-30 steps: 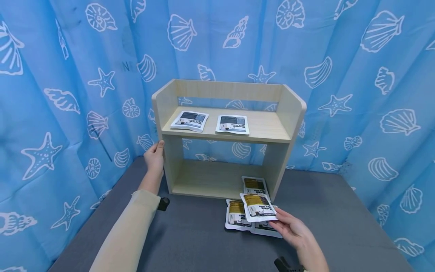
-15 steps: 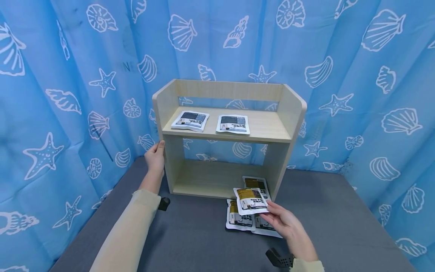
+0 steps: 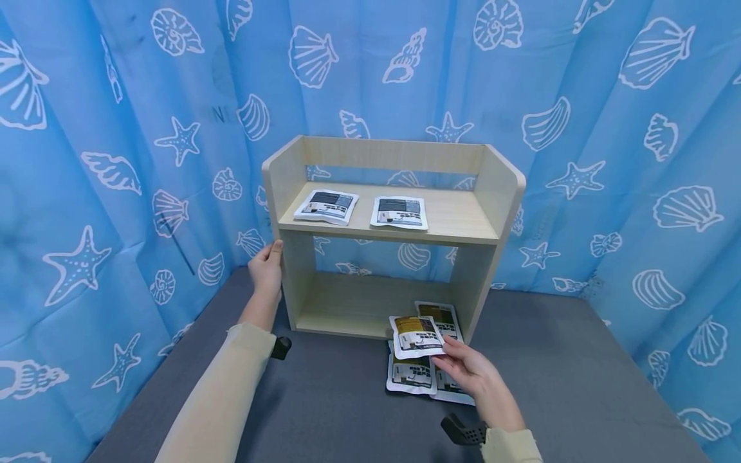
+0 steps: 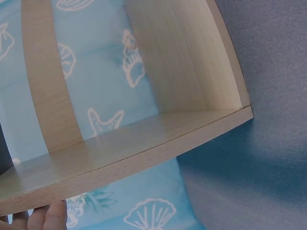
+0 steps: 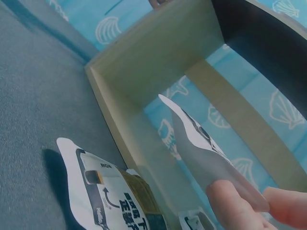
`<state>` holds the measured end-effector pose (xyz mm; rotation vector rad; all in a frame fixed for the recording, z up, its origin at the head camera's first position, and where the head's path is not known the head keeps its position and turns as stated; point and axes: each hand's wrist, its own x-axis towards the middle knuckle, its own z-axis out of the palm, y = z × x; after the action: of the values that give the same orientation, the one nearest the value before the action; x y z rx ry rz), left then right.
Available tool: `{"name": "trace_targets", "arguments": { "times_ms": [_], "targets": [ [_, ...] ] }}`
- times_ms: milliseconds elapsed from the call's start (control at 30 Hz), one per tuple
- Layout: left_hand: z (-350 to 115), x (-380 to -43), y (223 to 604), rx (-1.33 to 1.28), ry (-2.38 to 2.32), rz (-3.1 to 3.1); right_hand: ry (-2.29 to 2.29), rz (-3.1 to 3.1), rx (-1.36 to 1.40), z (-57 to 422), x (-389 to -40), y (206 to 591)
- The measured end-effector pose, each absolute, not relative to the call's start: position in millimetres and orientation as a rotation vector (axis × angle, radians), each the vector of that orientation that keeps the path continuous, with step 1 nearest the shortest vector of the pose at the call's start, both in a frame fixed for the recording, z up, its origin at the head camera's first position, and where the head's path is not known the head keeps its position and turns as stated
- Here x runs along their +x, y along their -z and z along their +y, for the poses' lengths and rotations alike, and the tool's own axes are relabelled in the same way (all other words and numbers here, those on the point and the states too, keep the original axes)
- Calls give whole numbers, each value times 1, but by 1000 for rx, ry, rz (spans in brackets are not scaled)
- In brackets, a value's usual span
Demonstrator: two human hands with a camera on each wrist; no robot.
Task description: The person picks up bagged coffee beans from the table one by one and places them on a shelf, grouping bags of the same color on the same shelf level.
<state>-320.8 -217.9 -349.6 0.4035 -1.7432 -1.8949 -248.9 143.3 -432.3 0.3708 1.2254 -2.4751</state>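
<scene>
My right hand point(image 3: 471, 372) pinches the right edge of a white packet with a yellow-brown panel point(image 3: 415, 335), held up in front of the lower shelf. In the right wrist view the thumb and a finger grip the packet point(image 5: 204, 148) at its edge. Below it on the table lie a yellow-brown packet point(image 3: 411, 378) and, partly behind my hand, another packet point(image 3: 450, 387). One more yellow-brown packet point(image 3: 440, 315) rests at the right end of the lower shelf. My left hand point(image 3: 266, 267) touches the left side panel of the wooden shelf unit point(image 3: 389, 235); its fingertips show in the left wrist view.
On the upper shelf lie two packets with dark panels, a left packet point(image 3: 327, 206) and a right packet point(image 3: 399, 212). The shelf unit stands on a dark grey table point(image 3: 341, 405). A blue shell-print curtain point(image 3: 370, 64) hangs behind and at both sides.
My right hand has moved left and slightly forward with the pinched packet, from over the table packets to the front of the lower shelf. The left hand stays at the side panel.
</scene>
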Motion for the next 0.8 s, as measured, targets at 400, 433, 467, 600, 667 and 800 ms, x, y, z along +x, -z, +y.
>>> {"name": "trace_targets", "arguments": {
  "times_ms": [400, 433, 467, 600, 667, 800],
  "targets": [
    [-219, -322, 350, 404, 1899, -1754, 2495, 1142, 424, 127, -263, 430],
    [-219, -322, 350, 404, 1900, -1753, 2499, 1137, 427, 126, -264, 430],
    [-219, -322, 350, 406, 1900, -1752, 2498, 1132, 428, 124, -266, 429],
    [-220, -322, 351, 409, 1899, -1751, 2500, 1127, 433, 118, -272, 430],
    [-220, -322, 351, 410, 1894, -1750, 2500, 1126, 416, 115, -276, 430],
    [-219, -322, 352, 391, 1868, -1752, 2504, 1110, 396, 112, -279, 432]
  ]
}}
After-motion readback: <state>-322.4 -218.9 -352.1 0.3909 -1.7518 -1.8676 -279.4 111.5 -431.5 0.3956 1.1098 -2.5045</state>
